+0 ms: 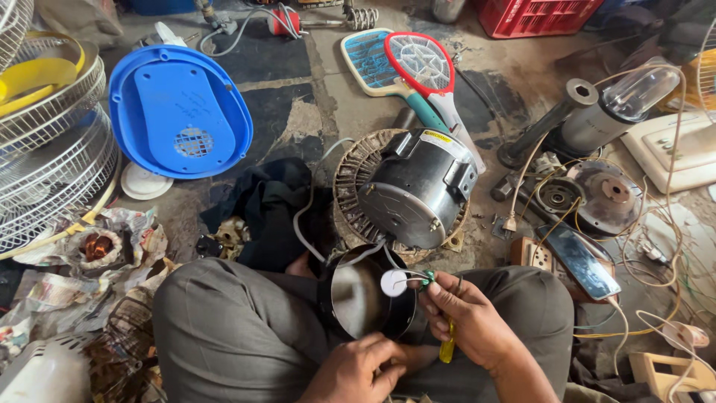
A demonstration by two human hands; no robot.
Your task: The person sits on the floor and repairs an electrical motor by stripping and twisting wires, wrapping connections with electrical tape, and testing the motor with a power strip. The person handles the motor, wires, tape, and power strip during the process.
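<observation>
Scattered over the stained concrete floor (350,97): round blue plastic fan cover (179,112), two racket-shaped bug swatters (406,63), red plastic crate (537,15), stacked white wire fan guards (45,157), crumpled newspaper (45,291), black smartphone (585,261).

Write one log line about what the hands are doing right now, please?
right hand: pinches white wires, holds yellow tool | left hand: low, near lap | motor: on floor ahead

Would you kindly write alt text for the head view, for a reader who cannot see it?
A seated person's right hand pinches motor wires and a yellow-handled tool beside a black metal housing in the lap; the left hand rests below. A fan motor, a blue cover and fan grilles lie around on the floor.
</observation>
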